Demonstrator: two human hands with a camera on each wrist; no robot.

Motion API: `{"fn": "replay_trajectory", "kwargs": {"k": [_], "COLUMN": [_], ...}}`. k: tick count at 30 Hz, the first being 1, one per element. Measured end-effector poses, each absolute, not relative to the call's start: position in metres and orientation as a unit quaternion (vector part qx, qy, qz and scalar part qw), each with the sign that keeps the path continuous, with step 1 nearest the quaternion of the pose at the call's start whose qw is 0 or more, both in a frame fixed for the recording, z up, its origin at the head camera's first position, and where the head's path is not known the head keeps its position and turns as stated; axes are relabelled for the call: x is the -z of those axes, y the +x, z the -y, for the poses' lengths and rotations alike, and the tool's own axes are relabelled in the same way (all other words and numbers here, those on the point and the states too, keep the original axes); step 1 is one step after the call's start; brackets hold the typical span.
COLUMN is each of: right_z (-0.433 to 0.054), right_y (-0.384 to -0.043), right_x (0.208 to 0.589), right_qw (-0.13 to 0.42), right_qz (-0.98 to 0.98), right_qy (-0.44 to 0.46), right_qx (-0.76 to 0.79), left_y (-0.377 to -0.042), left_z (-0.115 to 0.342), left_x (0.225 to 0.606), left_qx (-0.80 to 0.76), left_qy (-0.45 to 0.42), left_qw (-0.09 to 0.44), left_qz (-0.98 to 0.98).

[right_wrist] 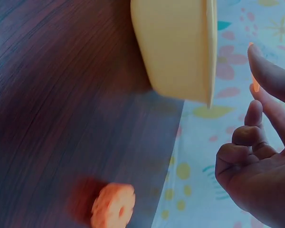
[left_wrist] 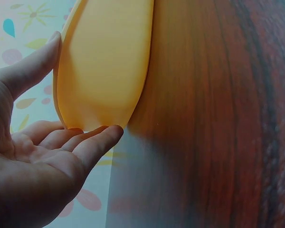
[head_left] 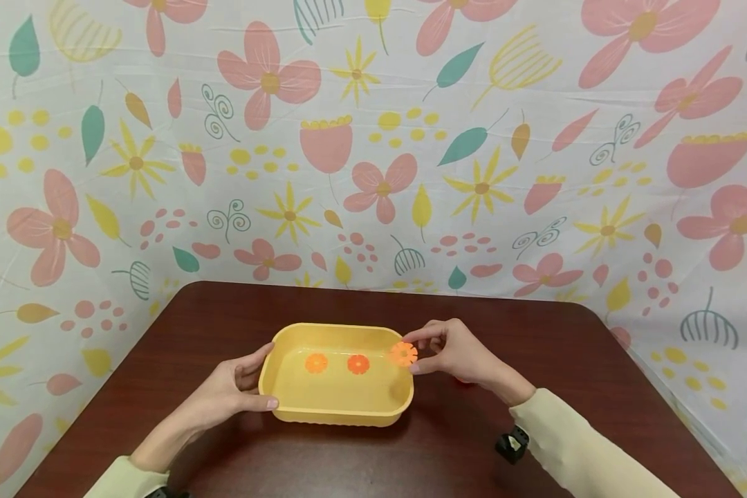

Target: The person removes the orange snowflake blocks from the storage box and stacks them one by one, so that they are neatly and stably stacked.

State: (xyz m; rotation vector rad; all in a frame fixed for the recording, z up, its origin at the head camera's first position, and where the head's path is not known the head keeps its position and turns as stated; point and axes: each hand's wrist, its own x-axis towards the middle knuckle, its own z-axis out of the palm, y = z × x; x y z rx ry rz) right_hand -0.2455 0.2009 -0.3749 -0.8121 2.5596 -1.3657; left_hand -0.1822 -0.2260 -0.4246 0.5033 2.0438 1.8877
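A yellow plastic basin point(head_left: 336, 398) is in the middle of the head view, with two flat orange flower-shaped slices inside: a lighter one point(head_left: 316, 363) and a redder one point(head_left: 358, 364). My left hand point(head_left: 233, 387) grips the basin's left end, thumb at the near corner and index finger at the far one. The left wrist view shows that hand point(left_wrist: 42, 137) with its fingertips against the basin point(left_wrist: 104, 57). Over the basin's right end, my right hand point(head_left: 463, 353) pinches another orange flower-shaped slice point(head_left: 404, 354) between thumb and index finger; its thin edge point(right_wrist: 255, 78) shows in the right wrist view.
An orange, scallop-edged piece with a central hole point(right_wrist: 115, 206) lies on the table in the right wrist view. Under my right wrist a bit of red point(head_left: 463, 381) peeks out. The dark brown table point(head_left: 236, 304) meets a flower-patterned cloth point(head_left: 373, 138) behind it.
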Motion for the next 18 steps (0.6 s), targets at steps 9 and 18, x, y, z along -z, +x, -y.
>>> {"fn": "replay_trajectory", "kwargs": {"k": [9, 18], "right_z": [-0.235, -0.274], "right_y": [-0.24, -0.24], "right_x": [0.376, 0.392], "right_qw": [0.054, 0.049], "right_qz": [-0.869, -0.877], "right_qy": [-0.223, -0.197], "right_qx": [0.438, 0.435], "left_y": [-0.182, -0.181], "left_z": [0.226, 0.225], "left_x": [0.426, 0.425], "left_qx": [-0.66, -0.657], "left_qy": [0.177, 0.175], "left_qw": [0.156, 0.153], "left_qz": [-0.714, -0.717]}}
